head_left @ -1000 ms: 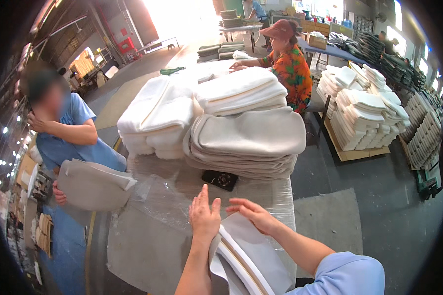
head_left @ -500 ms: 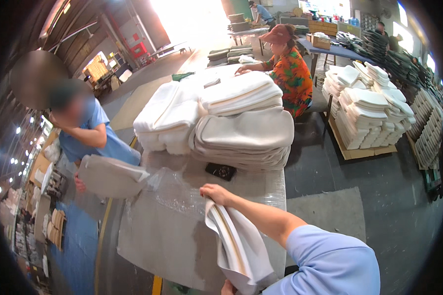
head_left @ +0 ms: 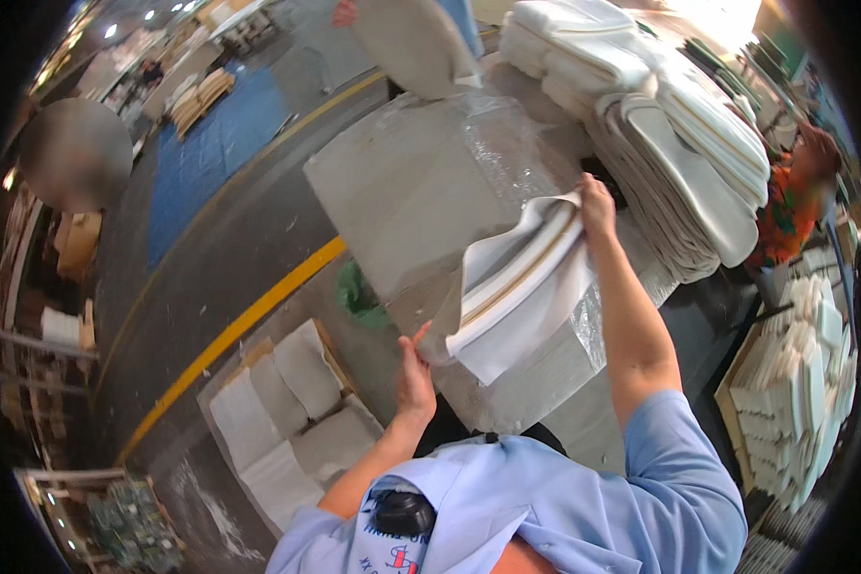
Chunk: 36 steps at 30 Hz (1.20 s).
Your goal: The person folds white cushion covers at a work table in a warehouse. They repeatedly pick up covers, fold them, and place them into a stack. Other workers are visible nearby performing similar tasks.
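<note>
Head view | grey stack (head_left: 674, 182) piled upper right, pad (head_left: 518, 285) mid-frame, off it | right grip (head_left: 598, 207) clasping pad, left grip (head_left: 415, 381) can't tell!

A smooth, matt pale piece (head_left: 526, 287) contrasts with glossy, crinkled plastic film (head_left: 509, 143) — the white stack (head_left: 584, 48) looks fleecy, the shirt (head_left: 593, 493) matt cloth.

The right arm (head_left: 634, 320) stretches far out in front with just a little bend, and its right hand (head_left: 598, 206) is curled up tight, while the left arm (head_left: 371, 474) stays lower and closer in, its left hand (head_left: 415, 385) tipped up and partly hard to see.
</note>
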Motion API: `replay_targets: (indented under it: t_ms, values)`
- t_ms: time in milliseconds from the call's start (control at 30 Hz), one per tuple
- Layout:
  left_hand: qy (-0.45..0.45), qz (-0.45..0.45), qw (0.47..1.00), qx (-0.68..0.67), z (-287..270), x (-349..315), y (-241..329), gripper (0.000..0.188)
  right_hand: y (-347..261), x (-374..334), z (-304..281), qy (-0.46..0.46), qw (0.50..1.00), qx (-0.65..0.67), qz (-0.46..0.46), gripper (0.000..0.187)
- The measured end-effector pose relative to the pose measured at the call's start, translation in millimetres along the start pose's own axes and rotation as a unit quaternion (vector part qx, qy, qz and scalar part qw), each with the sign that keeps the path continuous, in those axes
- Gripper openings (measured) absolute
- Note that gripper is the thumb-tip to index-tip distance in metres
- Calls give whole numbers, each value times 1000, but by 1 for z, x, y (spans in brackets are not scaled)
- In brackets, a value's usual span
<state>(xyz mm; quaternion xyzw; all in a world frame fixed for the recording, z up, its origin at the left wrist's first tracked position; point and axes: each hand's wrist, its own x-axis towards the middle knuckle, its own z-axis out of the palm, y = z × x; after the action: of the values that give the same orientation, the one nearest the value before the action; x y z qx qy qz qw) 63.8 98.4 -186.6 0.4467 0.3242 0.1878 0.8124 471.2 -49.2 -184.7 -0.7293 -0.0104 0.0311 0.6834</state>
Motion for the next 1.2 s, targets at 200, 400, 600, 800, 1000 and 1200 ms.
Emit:
replay_targets:
  t_ms: [200,400,600,800,1000,1200]
  values:
    - [24,64,997,40,-1,19,-2,73,-10,-43,-51,69,993,96,24,33]
    - [40,34,999,8,2,45,33,76,4,-132,-107,169,984,55,5,27]
    - [-49,88,989,110,16,82,49,67,6,-161,-131,210,977,-29,33,29]
    - [-75,142,969,187,29,83,60,51,-6,-172,-128,244,962,-124,5,41]
    - [-56,124,976,170,21,80,46,57,-13,-167,-126,238,958,-154,-40,40]
    - [21,158,969,188,17,73,36,57,-22,-162,-134,118,981,-152,-5,41]
